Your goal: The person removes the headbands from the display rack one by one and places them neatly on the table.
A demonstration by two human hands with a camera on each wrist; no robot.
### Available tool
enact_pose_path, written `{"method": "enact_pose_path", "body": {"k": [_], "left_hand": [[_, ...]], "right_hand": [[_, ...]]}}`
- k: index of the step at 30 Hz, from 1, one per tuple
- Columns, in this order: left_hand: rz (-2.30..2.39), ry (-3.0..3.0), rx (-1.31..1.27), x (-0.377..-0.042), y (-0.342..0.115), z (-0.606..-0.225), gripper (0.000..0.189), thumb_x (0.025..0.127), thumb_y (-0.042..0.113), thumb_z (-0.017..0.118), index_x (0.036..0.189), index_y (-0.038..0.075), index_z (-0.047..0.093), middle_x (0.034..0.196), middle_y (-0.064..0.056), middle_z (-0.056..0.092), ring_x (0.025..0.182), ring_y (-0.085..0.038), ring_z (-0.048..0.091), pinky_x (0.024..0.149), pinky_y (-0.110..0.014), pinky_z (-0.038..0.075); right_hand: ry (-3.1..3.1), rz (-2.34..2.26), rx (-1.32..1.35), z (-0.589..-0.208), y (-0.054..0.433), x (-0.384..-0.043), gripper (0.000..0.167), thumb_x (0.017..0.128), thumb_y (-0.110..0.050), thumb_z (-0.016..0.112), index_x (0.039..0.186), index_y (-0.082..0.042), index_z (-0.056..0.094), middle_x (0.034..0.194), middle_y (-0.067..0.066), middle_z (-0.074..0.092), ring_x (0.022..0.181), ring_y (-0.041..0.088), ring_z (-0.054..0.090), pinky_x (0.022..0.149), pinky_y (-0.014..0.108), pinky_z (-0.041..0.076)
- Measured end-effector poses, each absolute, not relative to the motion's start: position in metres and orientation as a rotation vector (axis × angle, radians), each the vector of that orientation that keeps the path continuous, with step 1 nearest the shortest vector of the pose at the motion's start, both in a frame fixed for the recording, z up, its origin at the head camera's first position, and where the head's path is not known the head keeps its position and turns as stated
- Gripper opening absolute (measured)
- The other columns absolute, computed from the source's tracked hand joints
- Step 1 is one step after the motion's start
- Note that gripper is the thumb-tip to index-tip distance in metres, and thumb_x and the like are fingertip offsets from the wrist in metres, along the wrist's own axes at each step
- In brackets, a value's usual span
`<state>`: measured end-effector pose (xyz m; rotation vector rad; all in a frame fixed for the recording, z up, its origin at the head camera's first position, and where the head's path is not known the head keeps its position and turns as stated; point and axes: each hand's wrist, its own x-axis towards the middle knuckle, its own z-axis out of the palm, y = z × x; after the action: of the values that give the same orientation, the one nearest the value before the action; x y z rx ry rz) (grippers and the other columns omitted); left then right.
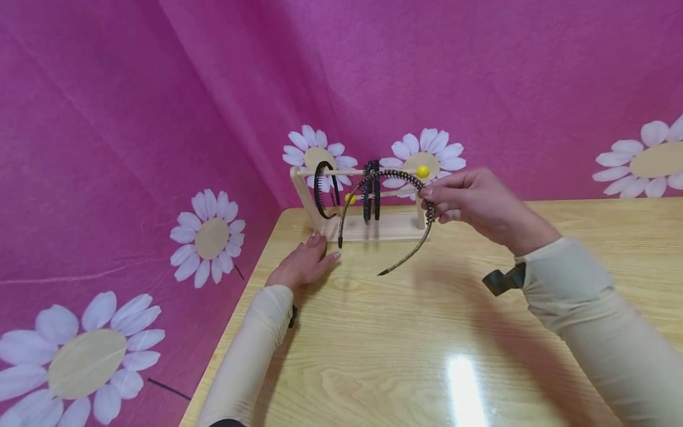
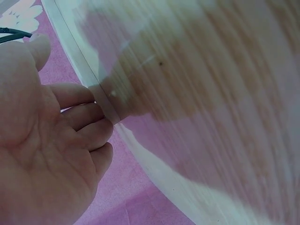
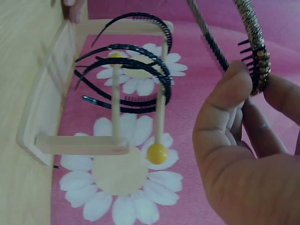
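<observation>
My right hand (image 1: 469,204) pinches a gold-and-black beaded headband (image 1: 401,174) between thumb and fingers. The headband is in the air at the front right of a wooden stand, its two tips pointing down; comb teeth (image 3: 245,55) show on its inner side. On the stand's upper rod hang a single black headband (image 1: 319,184) at the left and several black headbands (image 3: 161,77) close together nearer the yellow ball end. My left hand (image 1: 302,264) rests with relaxed fingers at the front left corner of the stand's base (image 1: 373,232); its fingertips touch the base's edge.
The stand's upper rod (image 3: 160,123) ends in a yellow ball (image 1: 423,172); the lower rod ends in another yellow ball (image 1: 350,198) pointing the opposite way. A light wooden table (image 1: 373,344) lies beneath. Pink cloth (image 1: 480,71) with white flowers hangs behind and at the left.
</observation>
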<state>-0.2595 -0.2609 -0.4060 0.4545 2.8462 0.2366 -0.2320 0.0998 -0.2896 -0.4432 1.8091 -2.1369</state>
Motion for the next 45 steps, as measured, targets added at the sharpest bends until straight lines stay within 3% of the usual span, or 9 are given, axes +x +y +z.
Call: {"method": "enact_pose_path", "body": {"k": [12,18,26,45], "left_hand": [[0.224,2.855,0.455,-0.262,-0.263,-0.407,0.072,0.108,0.046,0.038,0.157,-0.005,0.023,0.164,-0.023,0.015,0.152,-0.031,0.012,0.121,-0.048,0.016],[0.235,2.86,0.449,-0.262,-0.262,-0.407,0.074,0.108,0.048,0.038,0.157,-0.005,0.022,0.164,-0.023,0.015,0.152,-0.032,0.011,0.121,-0.047,0.017],[0.239,2.843,0.422,-0.261,-0.261,-0.407,0.077,0.107,0.052,0.037,0.158,-0.003,0.021,0.165,-0.02,0.013,0.152,-0.029,0.008,0.122,-0.045,0.014],[0.213,2.844,0.434,-0.263,-0.263,-0.408,0.074,0.108,0.049,0.034,0.157,-0.004,0.021,0.164,-0.021,0.012,0.152,-0.03,0.009,0.121,-0.048,0.014]], "right_hand": [[1.827,-1.917,-0.474,-0.32,0.092,-0.244,0.016,0.098,-0.002,0.062,0.103,0.003,0.077,0.092,0.008,0.072,0.071,0.011,0.057,0.067,0.026,0.055],[1.829,-1.819,-0.467,-0.336,0.09,-0.251,0.018,0.099,-0.004,0.062,0.107,0.006,0.075,0.086,0.008,0.07,0.068,0.012,0.056,0.065,0.025,0.051],[1.851,-1.771,-0.433,-0.358,0.087,-0.261,0.025,0.1,-0.006,0.062,0.116,0.012,0.069,0.094,0.013,0.07,0.073,0.015,0.057,0.066,0.028,0.053],[1.948,-1.655,-0.304,-0.397,0.073,-0.283,0.025,0.099,-0.003,0.06,0.116,0.014,0.067,0.084,0.007,0.068,0.071,0.013,0.059,0.064,0.027,0.056]]}}
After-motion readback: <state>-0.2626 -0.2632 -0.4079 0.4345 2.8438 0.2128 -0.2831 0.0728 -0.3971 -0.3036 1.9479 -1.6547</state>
